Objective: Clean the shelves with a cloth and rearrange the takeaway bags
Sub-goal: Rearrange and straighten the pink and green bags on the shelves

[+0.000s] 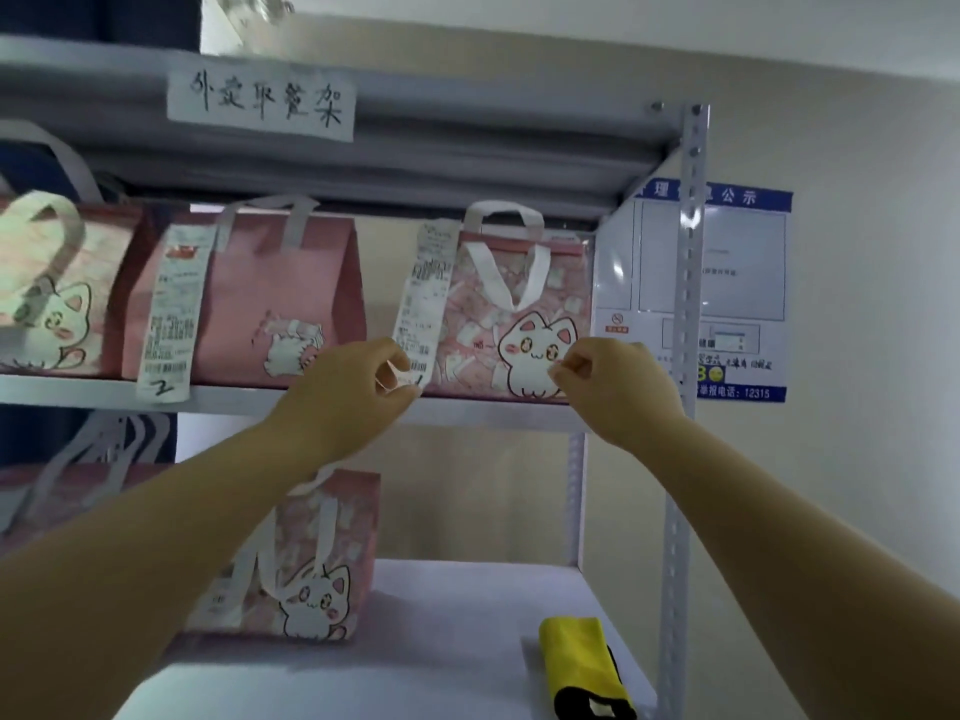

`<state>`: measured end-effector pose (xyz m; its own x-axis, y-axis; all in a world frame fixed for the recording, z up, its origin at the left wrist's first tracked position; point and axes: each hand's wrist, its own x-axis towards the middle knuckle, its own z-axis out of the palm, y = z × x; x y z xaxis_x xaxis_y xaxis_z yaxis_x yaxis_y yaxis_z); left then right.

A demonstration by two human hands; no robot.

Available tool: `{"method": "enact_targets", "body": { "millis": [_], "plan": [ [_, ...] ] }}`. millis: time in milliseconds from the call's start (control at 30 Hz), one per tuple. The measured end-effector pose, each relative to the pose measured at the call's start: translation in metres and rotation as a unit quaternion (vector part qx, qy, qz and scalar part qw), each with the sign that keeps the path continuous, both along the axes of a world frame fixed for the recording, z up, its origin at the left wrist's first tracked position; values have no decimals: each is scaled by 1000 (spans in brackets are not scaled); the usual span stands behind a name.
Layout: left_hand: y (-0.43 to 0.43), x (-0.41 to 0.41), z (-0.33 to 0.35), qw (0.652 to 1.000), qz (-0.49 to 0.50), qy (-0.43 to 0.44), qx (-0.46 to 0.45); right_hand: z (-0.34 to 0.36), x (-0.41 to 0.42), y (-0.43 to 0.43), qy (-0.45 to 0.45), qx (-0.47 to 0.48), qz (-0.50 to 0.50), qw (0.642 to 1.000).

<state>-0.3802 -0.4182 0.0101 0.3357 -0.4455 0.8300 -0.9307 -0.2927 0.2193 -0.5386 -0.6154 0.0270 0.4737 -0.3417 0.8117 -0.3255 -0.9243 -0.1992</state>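
Observation:
A pink cat-print takeaway bag (498, 304) stands at the right end of the upper shelf (249, 400), with a long receipt (426, 293) hanging down its left side. My left hand (353, 392) pinches the bottom end of that receipt. My right hand (613, 381) has its fingers curled against the bag's lower right front; whether it grips the bag I cannot tell. Left of it stands a plain pink bag (270, 298) with its own receipt (171, 314). A folded yellow cloth (582, 667) lies on the lower shelf (441, 641).
Another cat bag (47, 288) stands at the far left of the upper shelf, and one more (306, 569) on the lower shelf. A paper label (260, 103) hangs from the top shelf. A metal upright (688, 304) and a wall notice (743, 293) are at the right.

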Motion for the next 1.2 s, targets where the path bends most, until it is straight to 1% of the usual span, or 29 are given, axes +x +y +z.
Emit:
{"method": "enact_targets", "body": {
  "millis": [67, 167, 233, 333, 467, 567, 667, 833, 933, 1033, 1133, 1200],
  "plan": [
    [-8, 10, 11, 1000, 17, 17, 3, 9, 9, -10, -15, 18, -22, 1000],
    [-24, 25, 26, 997, 61, 33, 31, 18, 22, -27, -25, 79, -30, 996],
    [-37, 34, 32, 995, 72, 57, 38, 20, 28, -35, -27, 98, -38, 994],
    [-55, 54, 37, 995, 59, 78, 30, 18, 39, -44, -14, 123, -43, 991],
    [-72, 72, 37, 993, 23, 118, 14, 15, 59, -60, -10, 197, 5, 980],
    [-81, 77, 34, 990, 7, 141, 18, 13, 69, -68, -11, 220, 27, 975],
    [-86, 78, 30, 988, -14, 150, -25, 12, 69, -70, -52, 226, 43, 972],
    [-79, 59, 24, 972, -92, 180, -121, 6, 47, -70, -147, 209, 60, 965],
    [-67, 39, 21, 966, -133, 158, -154, -1, 24, -64, -199, 179, 76, 961],
    [-47, 15, 18, 964, -152, 124, -180, -11, -2, -49, -239, 146, 111, 953],
    [-18, -14, 14, 962, -166, 89, -200, -23, -29, -28, -261, 113, 156, 946],
    [4, -31, 8, 959, -178, 96, -200, -31, -46, -11, -267, 110, 195, 937]
  ]
}}
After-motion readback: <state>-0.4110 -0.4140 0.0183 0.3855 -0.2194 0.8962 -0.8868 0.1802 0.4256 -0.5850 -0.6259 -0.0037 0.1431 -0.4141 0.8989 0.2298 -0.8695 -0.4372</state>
